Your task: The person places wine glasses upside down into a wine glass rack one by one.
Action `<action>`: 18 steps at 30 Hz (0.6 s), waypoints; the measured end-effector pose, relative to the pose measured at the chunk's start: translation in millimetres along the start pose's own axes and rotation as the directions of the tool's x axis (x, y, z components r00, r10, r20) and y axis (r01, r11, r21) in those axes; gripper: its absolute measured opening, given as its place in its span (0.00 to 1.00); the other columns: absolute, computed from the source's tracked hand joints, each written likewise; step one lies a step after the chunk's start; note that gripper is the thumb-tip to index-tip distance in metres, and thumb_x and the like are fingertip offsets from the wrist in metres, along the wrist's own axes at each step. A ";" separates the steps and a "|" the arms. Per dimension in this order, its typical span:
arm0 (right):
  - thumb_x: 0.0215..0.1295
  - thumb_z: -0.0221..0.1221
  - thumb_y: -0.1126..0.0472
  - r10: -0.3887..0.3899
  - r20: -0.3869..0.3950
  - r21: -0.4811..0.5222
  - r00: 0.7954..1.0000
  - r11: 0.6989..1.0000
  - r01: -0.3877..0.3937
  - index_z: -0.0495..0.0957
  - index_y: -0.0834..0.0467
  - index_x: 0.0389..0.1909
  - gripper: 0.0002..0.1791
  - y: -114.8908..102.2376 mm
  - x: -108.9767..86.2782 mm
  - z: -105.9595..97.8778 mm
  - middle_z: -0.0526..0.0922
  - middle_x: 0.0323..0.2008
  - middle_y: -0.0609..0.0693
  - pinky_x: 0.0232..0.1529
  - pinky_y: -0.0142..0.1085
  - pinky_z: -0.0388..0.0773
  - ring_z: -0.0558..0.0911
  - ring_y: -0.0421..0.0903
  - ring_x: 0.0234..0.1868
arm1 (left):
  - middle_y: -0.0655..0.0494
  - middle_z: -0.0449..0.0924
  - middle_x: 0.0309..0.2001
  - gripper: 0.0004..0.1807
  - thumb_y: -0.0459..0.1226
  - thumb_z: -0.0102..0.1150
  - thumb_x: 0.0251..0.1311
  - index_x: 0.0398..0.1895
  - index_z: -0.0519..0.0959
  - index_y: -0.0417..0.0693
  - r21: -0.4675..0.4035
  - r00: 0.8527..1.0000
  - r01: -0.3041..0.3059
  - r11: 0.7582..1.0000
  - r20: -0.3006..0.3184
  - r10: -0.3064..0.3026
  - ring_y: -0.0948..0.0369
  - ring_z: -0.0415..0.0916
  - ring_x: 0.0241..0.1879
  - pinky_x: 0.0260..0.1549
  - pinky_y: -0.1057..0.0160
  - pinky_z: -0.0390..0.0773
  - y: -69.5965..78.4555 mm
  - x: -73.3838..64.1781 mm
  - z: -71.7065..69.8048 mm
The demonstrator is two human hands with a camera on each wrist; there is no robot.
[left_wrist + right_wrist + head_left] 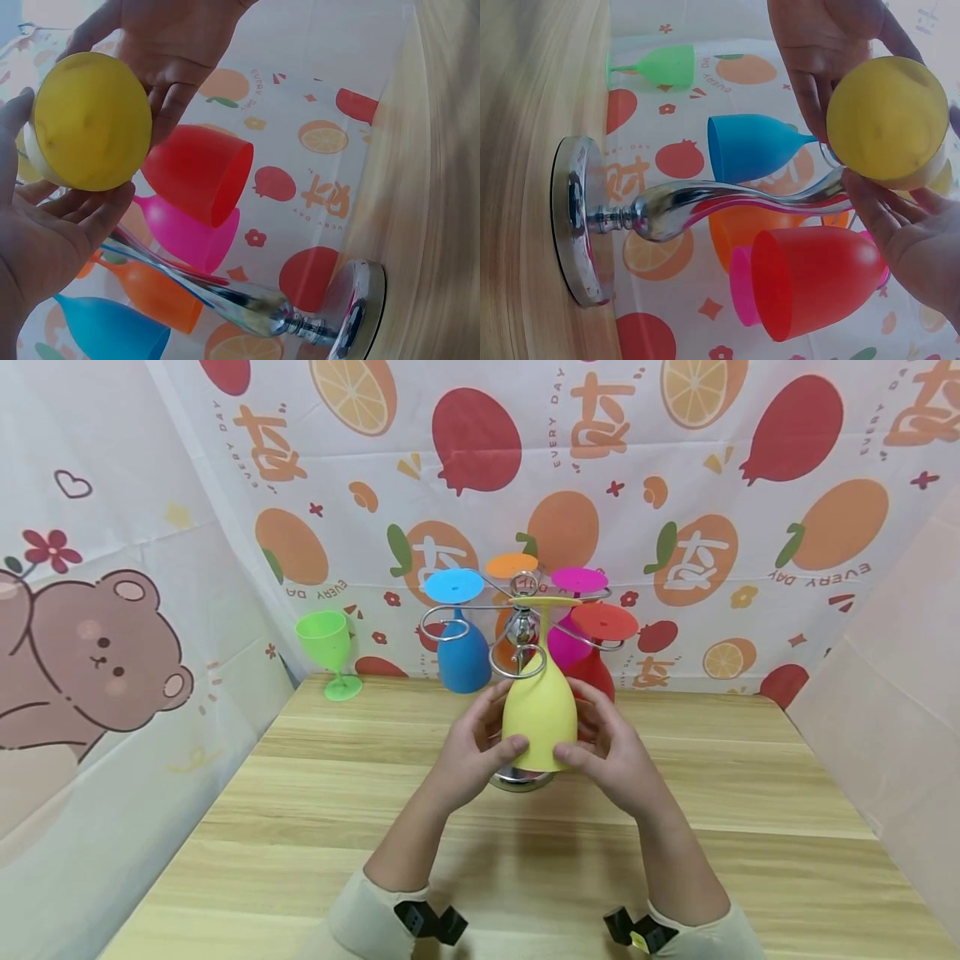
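A yellow plastic wine glass (540, 718) hangs upside down at the front of a chrome glass rack (517, 781), its stem beside a curled wire loop. My left hand (468, 756) grips the bowl from the left, and my right hand (618, 756) grips it from the right. Both thumbs press on the front near the rim, while the other fingers curl behind the bowl, partly hidden in the head view. Seen from below in the wrist views, the glass's round yellow mouth (94, 124) lies between the two hands.
Around the rack hang upside-down blue (461, 656), orange (742, 229), magenta (567, 643) and red (817, 277) glasses. A green glass (326, 643) stands upright at the table's back left corner. Fruit-printed cloth (480, 443) hangs behind the wooden table (300, 860).
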State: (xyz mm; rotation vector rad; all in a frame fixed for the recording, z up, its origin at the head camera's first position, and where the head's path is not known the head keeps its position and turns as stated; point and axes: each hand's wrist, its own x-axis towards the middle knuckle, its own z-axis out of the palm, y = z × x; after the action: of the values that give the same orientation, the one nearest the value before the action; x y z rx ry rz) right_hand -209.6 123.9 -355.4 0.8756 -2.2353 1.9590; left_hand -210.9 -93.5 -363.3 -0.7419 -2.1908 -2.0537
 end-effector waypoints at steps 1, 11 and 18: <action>0.62 0.65 0.62 -0.004 0.020 -0.002 1.000 1.000 0.004 0.57 0.46 0.74 0.41 0.0 0.1 -0.2 0.70 0.65 0.53 0.50 0.38 0.82 0.76 0.54 0.61 | 0.52 0.71 0.66 0.40 0.50 0.64 0.61 0.74 0.59 0.58 -0.001 1.000 0.007 1.000 -0.007 -0.007 0.52 0.73 0.62 0.53 0.56 0.80 -0.4 0.4 -0.7; 0.58 0.68 0.64 0.003 -0.016 -0.057 1.000 0.998 -0.004 0.56 0.48 0.75 0.46 -3.4 -0.2 2.8 0.68 0.68 0.50 0.54 0.39 0.80 0.74 0.55 0.64 | 0.53 0.66 0.67 0.44 0.42 0.68 0.58 0.75 0.55 0.59 -0.051 1.000 0.009 0.999 -0.017 -0.010 0.51 0.70 0.64 0.55 0.55 0.78 -1.2 1.9 -4.9; 0.57 0.68 0.67 -0.021 -0.050 -0.052 0.999 0.998 0.019 0.61 0.46 0.72 0.44 -1.8 0.3 3.4 0.70 0.67 0.49 0.58 0.40 0.77 0.75 0.53 0.64 | 0.54 0.65 0.68 0.48 0.36 0.70 0.55 0.76 0.53 0.60 -0.081 1.000 -0.018 0.997 -0.007 0.018 0.51 0.70 0.64 0.60 0.53 0.75 -1.2 1.7 -7.5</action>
State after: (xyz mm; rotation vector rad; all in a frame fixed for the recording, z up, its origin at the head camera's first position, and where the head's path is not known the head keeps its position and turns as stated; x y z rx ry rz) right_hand -208.0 120.6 -354.3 0.8301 -2.2300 1.8839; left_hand -214.9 -100.2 -363.0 -0.7585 -2.1007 -2.1445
